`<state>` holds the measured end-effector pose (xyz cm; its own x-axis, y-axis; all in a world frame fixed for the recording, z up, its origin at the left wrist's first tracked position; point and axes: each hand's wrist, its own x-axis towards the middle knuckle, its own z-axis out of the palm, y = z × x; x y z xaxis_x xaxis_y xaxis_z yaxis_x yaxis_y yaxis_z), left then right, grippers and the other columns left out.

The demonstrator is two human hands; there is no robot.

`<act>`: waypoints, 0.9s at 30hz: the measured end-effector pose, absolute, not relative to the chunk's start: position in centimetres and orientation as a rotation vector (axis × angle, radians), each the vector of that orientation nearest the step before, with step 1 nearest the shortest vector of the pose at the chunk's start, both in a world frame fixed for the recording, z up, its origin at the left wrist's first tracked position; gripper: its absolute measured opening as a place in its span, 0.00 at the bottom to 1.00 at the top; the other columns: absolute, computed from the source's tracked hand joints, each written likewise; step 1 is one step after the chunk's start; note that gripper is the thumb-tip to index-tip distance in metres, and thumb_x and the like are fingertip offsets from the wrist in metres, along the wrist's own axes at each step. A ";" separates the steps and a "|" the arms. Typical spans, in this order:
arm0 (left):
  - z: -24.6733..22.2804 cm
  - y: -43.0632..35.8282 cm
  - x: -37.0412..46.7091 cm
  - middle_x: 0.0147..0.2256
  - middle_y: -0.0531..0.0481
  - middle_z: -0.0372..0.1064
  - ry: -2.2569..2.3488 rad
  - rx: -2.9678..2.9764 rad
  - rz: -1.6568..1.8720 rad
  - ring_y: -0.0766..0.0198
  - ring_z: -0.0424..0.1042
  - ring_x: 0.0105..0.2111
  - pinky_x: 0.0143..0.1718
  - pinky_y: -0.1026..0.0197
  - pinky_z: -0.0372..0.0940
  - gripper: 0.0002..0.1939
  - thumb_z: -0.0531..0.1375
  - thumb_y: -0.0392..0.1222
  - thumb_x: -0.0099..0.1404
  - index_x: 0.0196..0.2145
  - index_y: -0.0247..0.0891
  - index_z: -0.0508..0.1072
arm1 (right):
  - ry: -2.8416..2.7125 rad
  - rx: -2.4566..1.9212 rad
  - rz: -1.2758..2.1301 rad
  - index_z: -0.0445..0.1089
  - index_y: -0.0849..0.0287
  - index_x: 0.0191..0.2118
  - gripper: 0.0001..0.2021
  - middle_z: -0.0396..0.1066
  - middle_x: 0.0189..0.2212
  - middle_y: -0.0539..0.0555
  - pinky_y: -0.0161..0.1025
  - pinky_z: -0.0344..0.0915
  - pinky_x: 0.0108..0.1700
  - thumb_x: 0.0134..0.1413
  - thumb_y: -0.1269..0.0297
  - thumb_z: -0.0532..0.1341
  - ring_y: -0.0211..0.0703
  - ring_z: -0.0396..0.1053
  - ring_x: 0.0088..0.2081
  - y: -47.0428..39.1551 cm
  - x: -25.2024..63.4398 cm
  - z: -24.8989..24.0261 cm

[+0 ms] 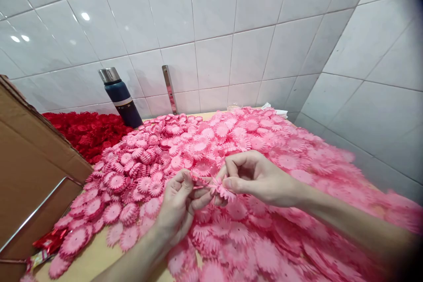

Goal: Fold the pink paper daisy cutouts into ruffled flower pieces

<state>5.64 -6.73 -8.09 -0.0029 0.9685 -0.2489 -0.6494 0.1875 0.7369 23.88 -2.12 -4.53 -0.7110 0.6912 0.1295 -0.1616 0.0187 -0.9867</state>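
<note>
A pink, fringed-edge artificial flower piece is between my two hands, just above the heap of similar pieces. My right hand pinches it with thumb and fingers. From the left, my left hand is closed, with thumb and index finger together at a thin pink part and the other fingertips under the flower piece. Exactly what lies in the left pinch is partly hidden. Under and around both hands spread many loose pink flower pieces, round and scalloped, some with a small dark centre hole.
Ribbed, darker-edged pink pieces pile up at left. Behind them are red pieces and a dark blue bottle leaning in view. A cardboard box stands at far left, near a red wrapper. White tiled walls enclose the back and right.
</note>
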 end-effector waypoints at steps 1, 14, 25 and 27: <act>-8.0 -6.5 5.4 0.22 0.51 0.74 0.863 0.439 1.359 0.69 0.76 0.20 0.23 0.73 0.74 0.14 0.69 0.43 0.56 0.25 0.33 0.69 | -1.663 -0.502 1.800 0.58 0.59 0.20 0.17 0.73 0.26 0.51 0.36 0.69 0.32 0.51 0.67 0.66 0.38 0.74 0.30 -2.0 24.1 -4.4; -8.3 -6.6 5.0 0.41 0.47 0.75 0.853 0.801 1.315 0.61 0.78 0.37 0.38 0.59 0.76 0.05 0.68 0.36 0.57 0.30 0.35 0.75 | -1.815 -0.767 1.386 0.66 0.58 0.25 0.13 0.71 0.34 0.53 0.38 0.68 0.40 0.57 0.58 0.64 0.42 0.71 0.41 -1.0 25.1 -3.5; -8.6 -6.8 4.9 0.37 0.47 0.75 1.119 1.325 1.296 0.63 0.75 0.35 0.36 0.64 0.71 0.04 0.67 0.40 0.58 0.29 0.37 0.79 | -1.923 -0.800 1.467 0.66 0.58 0.34 0.13 0.69 0.32 0.50 0.37 0.66 0.36 0.48 0.61 0.69 0.39 0.68 0.34 -2.1 24.0 -4.5; -8.6 -6.9 4.9 0.38 0.47 0.74 1.153 1.349 1.292 0.63 0.74 0.36 0.36 0.64 0.70 0.06 0.67 0.41 0.58 0.28 0.37 0.78 | -1.884 -0.829 1.475 0.64 0.57 0.36 0.17 0.70 0.32 0.49 0.37 0.66 0.35 0.44 0.63 0.72 0.39 0.69 0.34 -2.2 23.9 -4.8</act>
